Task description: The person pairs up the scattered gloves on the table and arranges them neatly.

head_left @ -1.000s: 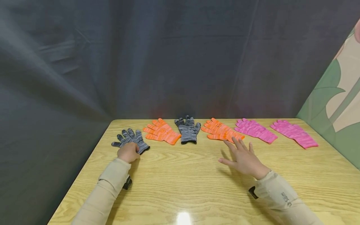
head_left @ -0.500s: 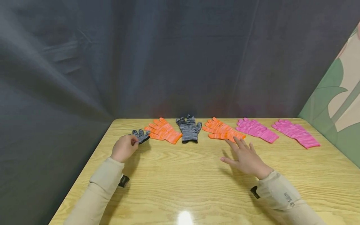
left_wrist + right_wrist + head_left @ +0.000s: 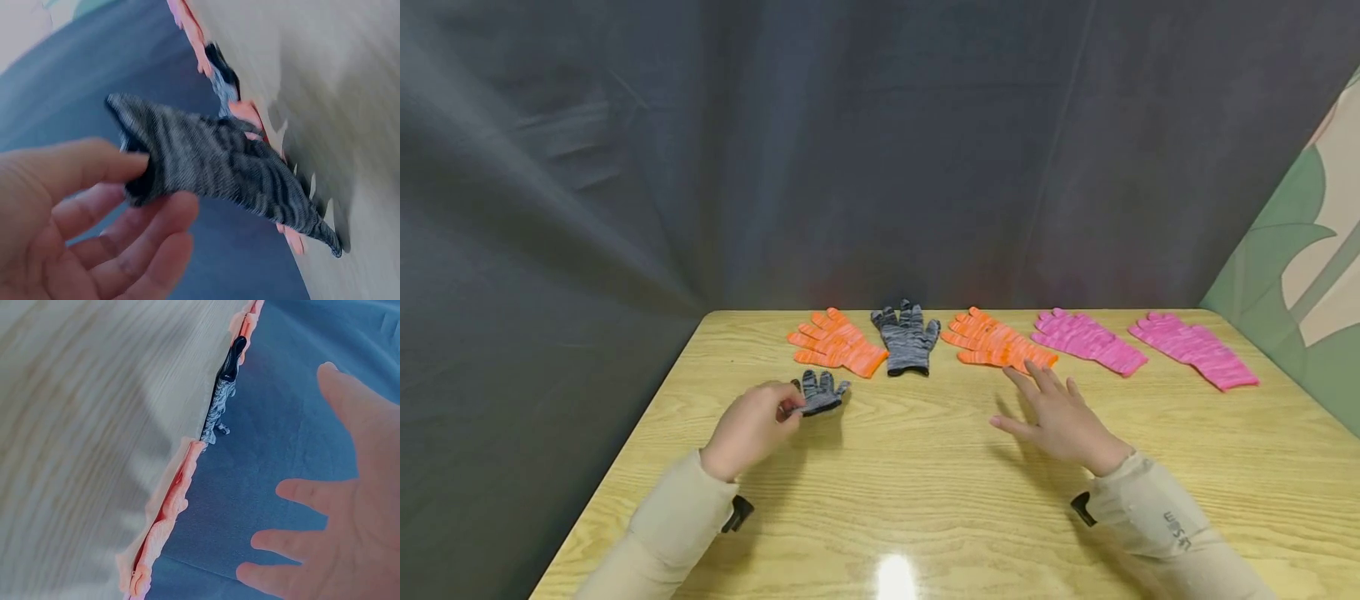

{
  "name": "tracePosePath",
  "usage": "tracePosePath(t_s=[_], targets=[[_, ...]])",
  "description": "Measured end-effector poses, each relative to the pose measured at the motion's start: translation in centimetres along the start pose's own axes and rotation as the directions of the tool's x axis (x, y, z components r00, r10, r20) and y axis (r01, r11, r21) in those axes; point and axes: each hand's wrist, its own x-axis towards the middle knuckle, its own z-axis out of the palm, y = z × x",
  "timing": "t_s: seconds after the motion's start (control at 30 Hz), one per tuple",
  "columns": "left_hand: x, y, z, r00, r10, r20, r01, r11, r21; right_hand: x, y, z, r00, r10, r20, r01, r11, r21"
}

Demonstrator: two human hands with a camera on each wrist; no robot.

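Note:
My left hand (image 3: 754,429) pinches the cuff of a grey-and-black knit glove (image 3: 194,156) between thumb and fingers. The glove hangs off the table, its fingers pointing away and slanting down toward the wood in the left wrist view. My right hand (image 3: 1060,421) is spread with straight fingers and holds nothing. It hovers near the cuff of an orange glove (image 3: 1000,342); whether it touches the glove is hard to tell. A second grey-and-black glove (image 3: 908,340) lies flat at the back, between that orange glove and another orange glove (image 3: 838,343).
Two pink gloves (image 3: 1090,342) lie flat at the back right of the wooden table (image 3: 880,492). A dark curtain (image 3: 880,158) hangs behind the table and along its left side. A panel with a leaf pattern (image 3: 1285,250) stands at the right.
The left hand has lifted the grey-and-black glove from the far left of the table and carried it rightward and nearer, in front of the left orange glove. The right hand has barely moved.

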Motion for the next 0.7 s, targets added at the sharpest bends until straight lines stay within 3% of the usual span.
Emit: tracePosePath(t_s=[0.17,0.27,0.5,0.7], targets=[[-1.8,1.4,0.8,0.988,0.058,0.142,-0.054,0.998,-0.027,0.1,-0.1,-0.1,1.0,-0.004,-0.003,0.004,1.0,0.004],[-2.5,1.8,1.5,0.975,0.107,0.192,-0.106,0.994,-0.015,0.1,-0.1,-0.1,1.0,-0.01,-0.007,0.01,1.0,0.006],[-3.2,1.5,2.8,0.961,0.142,0.239,-0.152,0.988,0.026,0.2,-0.2,-0.1,1.0,-0.023,0.0,0.023,1.0,0.016],[-3.5,0.4,3.2,0.965,0.089,0.247,-0.099,0.995,0.029,0.2,-0.4,0.1,1.0,-0.029,0.006,0.029,0.999,0.016]])
